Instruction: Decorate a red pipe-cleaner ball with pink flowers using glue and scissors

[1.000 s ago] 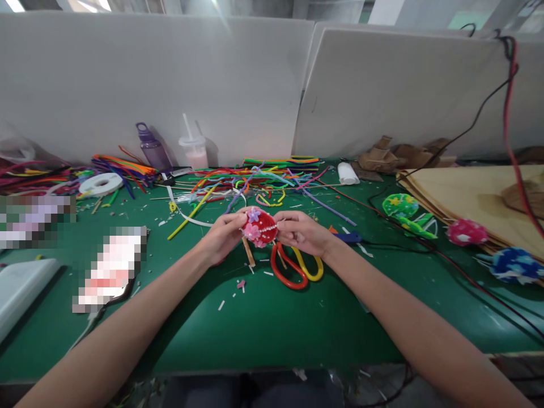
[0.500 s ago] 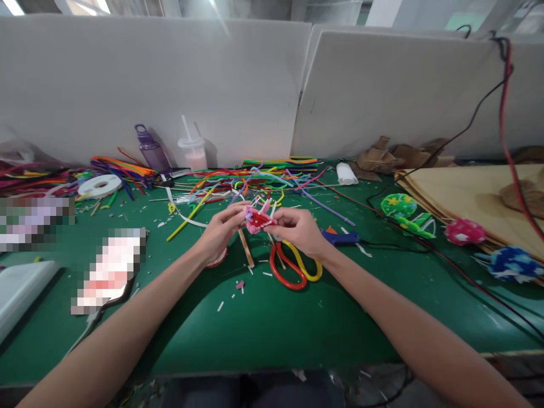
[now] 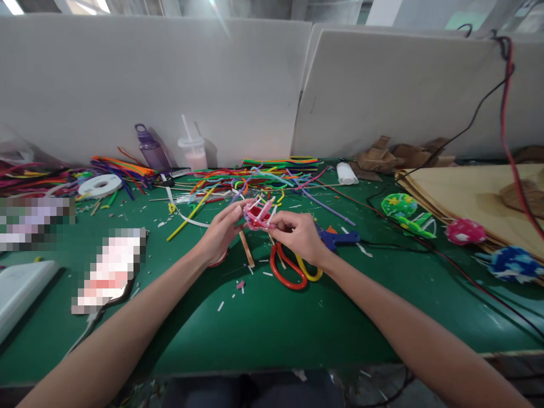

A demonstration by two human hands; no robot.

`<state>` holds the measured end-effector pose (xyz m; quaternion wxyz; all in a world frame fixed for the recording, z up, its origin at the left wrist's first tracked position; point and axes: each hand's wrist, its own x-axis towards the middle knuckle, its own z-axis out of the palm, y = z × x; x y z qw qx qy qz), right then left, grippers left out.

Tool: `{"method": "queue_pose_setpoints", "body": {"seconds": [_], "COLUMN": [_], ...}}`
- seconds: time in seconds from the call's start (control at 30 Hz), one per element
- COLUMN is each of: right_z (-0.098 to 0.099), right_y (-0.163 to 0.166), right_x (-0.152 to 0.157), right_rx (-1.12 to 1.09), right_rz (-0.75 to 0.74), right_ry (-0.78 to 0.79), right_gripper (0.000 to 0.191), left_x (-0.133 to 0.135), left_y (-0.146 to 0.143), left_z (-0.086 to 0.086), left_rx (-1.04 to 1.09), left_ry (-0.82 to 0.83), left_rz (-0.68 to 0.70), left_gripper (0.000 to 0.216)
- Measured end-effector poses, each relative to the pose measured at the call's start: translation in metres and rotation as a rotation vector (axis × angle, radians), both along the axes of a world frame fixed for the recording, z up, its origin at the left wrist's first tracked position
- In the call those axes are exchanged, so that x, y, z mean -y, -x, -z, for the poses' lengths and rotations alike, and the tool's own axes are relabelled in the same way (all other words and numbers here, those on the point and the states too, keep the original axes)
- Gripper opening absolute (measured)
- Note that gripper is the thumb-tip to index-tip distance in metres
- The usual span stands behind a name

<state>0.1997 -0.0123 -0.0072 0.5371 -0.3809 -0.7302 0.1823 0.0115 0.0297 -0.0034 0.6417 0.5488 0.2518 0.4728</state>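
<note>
Between my hands, above the green table (image 3: pixel 272 334), is a small pink and red pipe-cleaner craft (image 3: pixel 258 213) with white strips standing out of it. My left hand (image 3: pixel 224 231) grips its left side with the fingertips. Its right edge is pinched between thumb and fingers of my right hand (image 3: pixel 300 231). Scissors with a red and a yellow handle loop (image 3: pixel 289 275) lie below my right hand, their blades hidden. A wooden stick (image 3: pixel 246 249) rests under the craft. Beneath my left wrist, a round red and white item (image 3: pixel 219 259) shows only in part.
A blue glue gun (image 3: pixel 342 238) lies right of my right hand, its cord running right. Loose pipe cleaners (image 3: pixel 255 178) spread behind my hands. A purple bottle (image 3: pixel 151 148) and a lidded cup (image 3: pixel 193 153) stand at the back. Finished fuzzy pieces (image 3: pixel 465 232) lie at right.
The craft has been turned in my fingers, so its open inside with the white strips now faces me more. My right hand has shifted slightly; the things on the table stay put.
</note>
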Motion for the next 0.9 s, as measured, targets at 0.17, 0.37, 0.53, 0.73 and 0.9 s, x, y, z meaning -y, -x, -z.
{"method": "queue_pose_setpoints", "body": {"seconds": [0.17,0.37,0.53,0.73,0.9], "right_z": [0.004,0.004,0.004,0.005,0.005], "right_y": [-0.003,-0.007,-0.008,-0.012,-0.012], "right_x": [0.0,0.002,0.0,-0.002,-0.002], "right_rx": [0.209,0.568,0.628,0.705,0.714], "right_rz": [0.094,0.223,0.3,0.311,0.301], "right_ry": [-0.218,-0.434,-0.46,-0.521,-0.491], "right_gripper": [0.012,0.019,0.018,0.022,0.022], "left_x": [0.001,0.003,0.01,0.006,0.005], "left_y": [0.0,0.004,0.006,0.005,0.006], "left_z": [-0.001,-0.001,-0.007,-0.003,-0.002], "left_rx": [-0.052,-0.313,-0.586,-0.615,-0.591], "left_ry": [-0.077,-0.624,-1.035,-1.102,-1.076], "left_rz": [-0.073,-0.416,-0.485,-0.357,-0.325], "left_gripper": [0.04,0.031,0.017,0.011,0.008]}}
